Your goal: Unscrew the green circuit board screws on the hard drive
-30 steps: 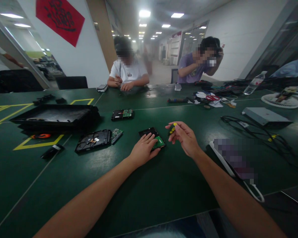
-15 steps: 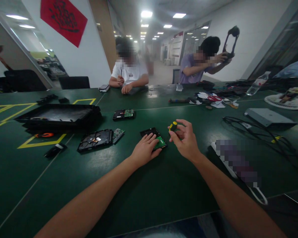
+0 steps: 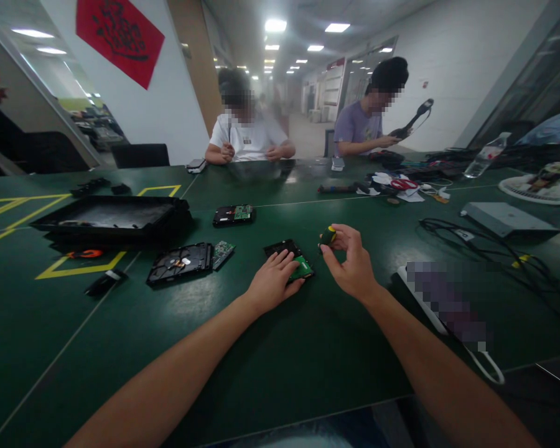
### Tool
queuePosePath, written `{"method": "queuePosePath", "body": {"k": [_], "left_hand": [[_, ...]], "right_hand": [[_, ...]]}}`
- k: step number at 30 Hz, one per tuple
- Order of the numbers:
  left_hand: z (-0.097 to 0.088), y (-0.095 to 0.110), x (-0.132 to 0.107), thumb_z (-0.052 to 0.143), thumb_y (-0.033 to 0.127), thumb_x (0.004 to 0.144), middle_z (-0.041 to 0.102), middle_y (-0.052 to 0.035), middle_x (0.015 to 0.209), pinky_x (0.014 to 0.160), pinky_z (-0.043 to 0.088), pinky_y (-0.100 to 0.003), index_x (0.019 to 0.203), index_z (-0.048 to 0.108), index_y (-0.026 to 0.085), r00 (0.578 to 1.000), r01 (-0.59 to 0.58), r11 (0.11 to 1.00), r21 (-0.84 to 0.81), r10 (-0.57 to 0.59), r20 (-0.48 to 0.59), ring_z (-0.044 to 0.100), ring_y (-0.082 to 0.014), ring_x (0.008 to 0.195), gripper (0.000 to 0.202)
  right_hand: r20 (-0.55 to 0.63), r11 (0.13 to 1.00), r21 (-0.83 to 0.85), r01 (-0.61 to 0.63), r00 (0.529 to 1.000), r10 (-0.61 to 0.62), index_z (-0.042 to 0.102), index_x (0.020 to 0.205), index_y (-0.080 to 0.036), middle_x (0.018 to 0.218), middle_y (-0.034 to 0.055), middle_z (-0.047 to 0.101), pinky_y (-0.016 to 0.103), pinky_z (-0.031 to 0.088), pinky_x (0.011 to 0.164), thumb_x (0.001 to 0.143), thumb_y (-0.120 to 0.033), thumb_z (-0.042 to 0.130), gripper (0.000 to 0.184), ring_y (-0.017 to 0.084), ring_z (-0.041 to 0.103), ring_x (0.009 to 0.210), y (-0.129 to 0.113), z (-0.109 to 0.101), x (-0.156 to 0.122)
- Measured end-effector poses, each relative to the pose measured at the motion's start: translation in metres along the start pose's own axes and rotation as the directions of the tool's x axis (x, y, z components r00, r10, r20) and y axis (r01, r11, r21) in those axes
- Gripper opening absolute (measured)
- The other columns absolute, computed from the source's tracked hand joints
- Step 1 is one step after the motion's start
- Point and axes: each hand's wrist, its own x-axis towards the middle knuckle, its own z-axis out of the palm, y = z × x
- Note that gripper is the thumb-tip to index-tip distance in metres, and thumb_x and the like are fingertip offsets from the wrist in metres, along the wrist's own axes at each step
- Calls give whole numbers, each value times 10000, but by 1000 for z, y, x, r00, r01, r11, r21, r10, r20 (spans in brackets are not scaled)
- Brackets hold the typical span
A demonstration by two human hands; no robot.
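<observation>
My left hand (image 3: 273,281) lies on a small black hard drive (image 3: 282,249) with a green circuit board (image 3: 302,269), fingers spread flat over it. My right hand (image 3: 352,261) hovers just right of the drive, fingers pinched round a screwdriver (image 3: 328,236) with a black and yellow handle. The tool's tip is hidden behind my fingers. Both forearms reach in from the bottom edge over the dark green table (image 3: 280,361).
An opened hard drive (image 3: 181,262) and a black tray (image 3: 112,219) lie to the left, another drive (image 3: 234,214) further back. Cables (image 3: 490,249), a white power strip (image 3: 448,311) and a grey box (image 3: 506,219) sit right. Two people sit across the table.
My right hand has turned the screwdriver handle and shifted slightly toward the drive. The left hand stays put. The person in purple has lowered a black object from head height.
</observation>
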Motion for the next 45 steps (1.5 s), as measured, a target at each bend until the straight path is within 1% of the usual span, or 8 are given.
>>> {"method": "queuePosePath", "body": {"k": [5,11,16,22,27,33,39,45], "left_hand": [[0,0,1,556,491,1034,538,-167,1563,1255,340,-530,1370,617,165,1000,-4,1000,5,4,-1,407,-335,1529,472],[0,0,1,559,494,1031,545,-155,1559,1258,339,-526,1367,617,177,1000,4,1000,1,-4,4,407,-324,1530,465],[0,0,0,559,488,1033,533,-159,1569,1259,334,-528,1377,612,174,1000,-3,1000,7,3,3,405,-326,1531,469],[-1,1,1,566,483,1029,543,-166,1558,1254,340,-533,1363,620,168,1000,7,1000,-4,-7,5,405,-329,1531,462],[-1,1,1,570,487,1028,537,-155,1567,1258,333,-527,1371,615,179,1000,9,1000,-14,-8,6,400,-326,1534,464],[-1,1,1,562,490,1032,544,-165,1558,1257,334,-529,1367,618,164,1000,6,1000,-3,-6,9,402,-331,1532,470],[1,0,1,564,481,1029,536,-170,1563,1254,336,-534,1375,613,165,1000,0,1000,-5,0,5,412,-338,1526,471],[0,0,0,562,486,1031,539,-157,1564,1257,335,-532,1368,616,177,1000,6,1000,-8,-6,2,399,-324,1535,460]], "right_hand": [[-19,996,-76,46,999,-48,448,1435,-326,1223,85,677,445,624,878,960,-311,703,539,225,716,923,2,1,-1],[-31,999,-11,31,999,-32,408,1451,-282,1206,100,698,437,643,872,969,-287,677,552,224,744,936,8,4,-1],[-69,994,-96,61,995,-68,446,1429,-304,1190,84,705,428,659,815,935,-328,735,573,214,740,862,8,5,-2],[-22,999,-12,36,999,-36,377,1482,-276,1211,110,709,441,655,880,975,-290,663,582,233,756,962,8,6,-2],[-62,993,-105,57,996,-64,428,1458,-304,1193,89,702,434,665,816,938,-323,730,601,223,740,885,10,5,-2],[-23,999,-13,53,998,-53,390,1485,-290,1283,113,678,440,659,881,965,-267,674,593,238,754,993,9,6,-2],[-87,993,-103,58,994,-67,450,1440,-301,1213,89,686,417,664,797,916,-289,748,602,218,738,887,7,5,-1],[-44,996,-55,68,997,-70,406,1480,-289,1275,109,677,427,653,864,949,-241,686,602,223,749,952,6,6,-1]]}}
